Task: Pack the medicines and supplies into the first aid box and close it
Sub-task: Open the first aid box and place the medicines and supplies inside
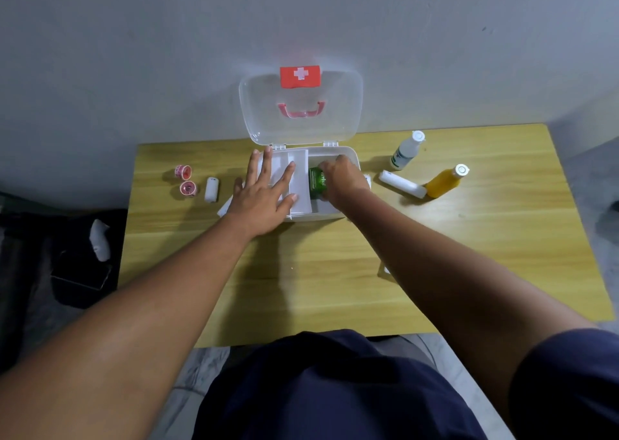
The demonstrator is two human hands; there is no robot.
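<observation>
**Operator:** Nearest me is bare table [301, 288], nothing loose on it close in. Farther out, my left hand [264, 191] lies flat with fingers spread on the white tray over the left half of the first aid box [348, 158]. My right hand [345, 178] is curled around a green bottle [317, 182], lowering it into the right compartment.

**Spotter:** What worries you?

**Operator:** I judge the bottle could catch on the tray edge just beside it and tip the tray. My left palm pressing on that tray could also rock it if it isn't seated; I cannot tell whether it is.

**Spotter:** And outside the box?

**Operator:** To the right, a white tube [402, 185] lies touching an orange bottle [445, 181], with a white bottle [407, 151] farther back. Drawing my right arm out carelessly could sweep them over. To the left sit two pink tape rolls [186, 180] and a bandage roll [211, 190], well apart from my hand.

**Spotter:** Farthest?

**Operator:** Farthest, the clear lid [301, 107] stands up against the wall. A jolt to the box might drop it onto my knuckles.
</observation>
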